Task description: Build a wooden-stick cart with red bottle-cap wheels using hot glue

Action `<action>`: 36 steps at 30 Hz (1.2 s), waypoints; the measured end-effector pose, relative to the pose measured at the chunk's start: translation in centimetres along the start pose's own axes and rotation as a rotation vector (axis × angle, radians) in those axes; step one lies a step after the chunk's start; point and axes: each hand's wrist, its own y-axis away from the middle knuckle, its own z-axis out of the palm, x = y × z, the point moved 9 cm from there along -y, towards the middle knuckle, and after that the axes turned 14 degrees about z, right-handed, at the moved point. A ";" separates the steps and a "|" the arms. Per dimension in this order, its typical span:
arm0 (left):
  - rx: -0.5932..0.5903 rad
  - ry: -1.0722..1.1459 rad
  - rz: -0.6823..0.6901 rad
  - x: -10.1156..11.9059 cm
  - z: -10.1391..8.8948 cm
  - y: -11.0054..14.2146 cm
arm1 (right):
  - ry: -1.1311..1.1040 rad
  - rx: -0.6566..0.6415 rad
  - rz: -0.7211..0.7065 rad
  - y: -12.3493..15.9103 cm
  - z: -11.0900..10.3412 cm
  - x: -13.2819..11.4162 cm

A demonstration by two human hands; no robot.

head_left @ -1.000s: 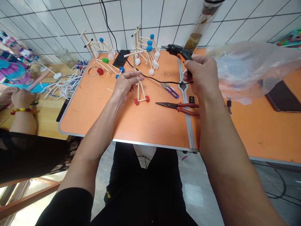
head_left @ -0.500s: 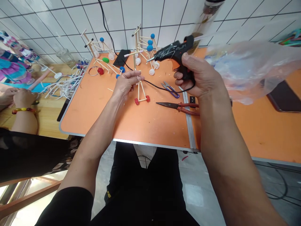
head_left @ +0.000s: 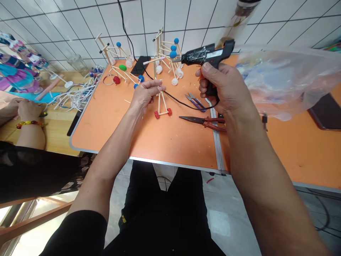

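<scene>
My right hand (head_left: pixel 225 83) is wrapped round the grip of a black hot glue gun (head_left: pixel 205 55), whose nozzle points left above the table. Between its pinched fingers, my left hand (head_left: pixel 145 93) holds a wooden stick frame (head_left: pixel 163 103) that stands on the table. Two red wheels (head_left: pixel 157 115) are at the frame's near end, and a stick with a pale tip lies crosswise at its top. My fingers hide part of the frame's middle. Behind it are more stick models with blue (head_left: pixel 173 54), green, red and white beads or wheels.
Red-handled pliers (head_left: pixel 204 121) and small blue-handled snips (head_left: pixel 196 102) lie on the orange table (head_left: pixel 170 145). A plastic bag (head_left: pixel 282 81) is at the right, a phone (head_left: pixel 141 65) at the back. Another person's hands (head_left: pixel 25 110) are at the left beside white strips (head_left: pixel 74 96).
The glue gun in my right hand has turned from a downward tilt to nearly level and shifted slightly right. My left hand still holds the stick frame in about the same place.
</scene>
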 end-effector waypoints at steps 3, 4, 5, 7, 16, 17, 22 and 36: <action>-0.009 0.022 0.012 0.1 0.1 0.0 | 0.106 0.033 -0.068 -0.1 0.1 -0.7; -0.012 0.028 0.016 0.0 0.1 -0.1 | 0.129 0.048 -0.090 -0.1 0.1 -1.0; -0.015 0.031 0.017 0.0 0.1 -0.1 | 0.138 0.064 -0.111 -0.1 0.1 -1.2; -0.019 0.035 0.020 -0.2 0.0 -0.1 | 0.137 0.102 -0.148 0.1 -0.2 -1.4; 0.004 0.013 -0.004 -0.1 -0.1 0.1 | 0.304 0.344 -0.340 2.2 -1.6 0.5; 0.002 0.008 -0.004 0.0 -0.1 0.2 | 0.329 0.352 -0.359 2.2 -1.6 0.7; -0.018 0.006 0.013 0.1 -0.1 0.1 | 0.481 0.374 -0.393 2.4 -1.1 1.4; 0.001 0.009 -0.018 0.0 -0.2 0.2 | 0.574 0.294 -0.383 4.2 0.6 0.8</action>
